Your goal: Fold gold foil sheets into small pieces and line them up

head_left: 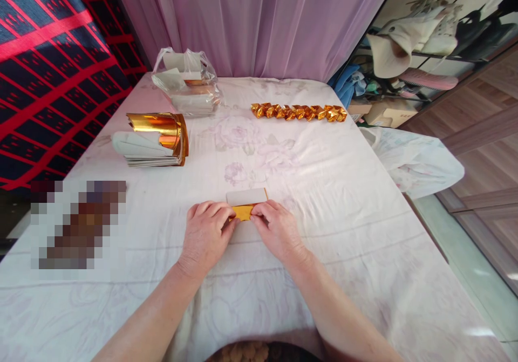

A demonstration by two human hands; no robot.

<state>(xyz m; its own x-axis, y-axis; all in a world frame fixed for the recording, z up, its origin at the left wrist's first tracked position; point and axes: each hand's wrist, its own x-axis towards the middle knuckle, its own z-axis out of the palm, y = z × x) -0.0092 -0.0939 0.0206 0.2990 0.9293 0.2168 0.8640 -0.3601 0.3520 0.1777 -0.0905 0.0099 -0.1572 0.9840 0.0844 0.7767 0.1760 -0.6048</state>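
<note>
A small sheet of gold foil paper (243, 212) lies at the near middle of the cloth, its gold side showing in a folded strip and its pale back (246, 196) showing behind. My left hand (208, 230) pinches the strip's left end between thumb and fingers. At the right end, my right hand (279, 228) grips it the same way. Fingertips cover both ends of the fold. Further back at the left stands a curved stack of gold-and-white paper sheets (154, 141). A row of folded gold foil pieces (299, 112) lies at the back right.
A clear plastic bag (190, 84) with more paper stands at the back left. The table wears a pale flowered cloth (343, 189). A purple curtain (263, 22) hangs behind. On the right are a white plastic bag (421, 159) and a shelf with a cap (399, 35). A blurred patch covers something at left.
</note>
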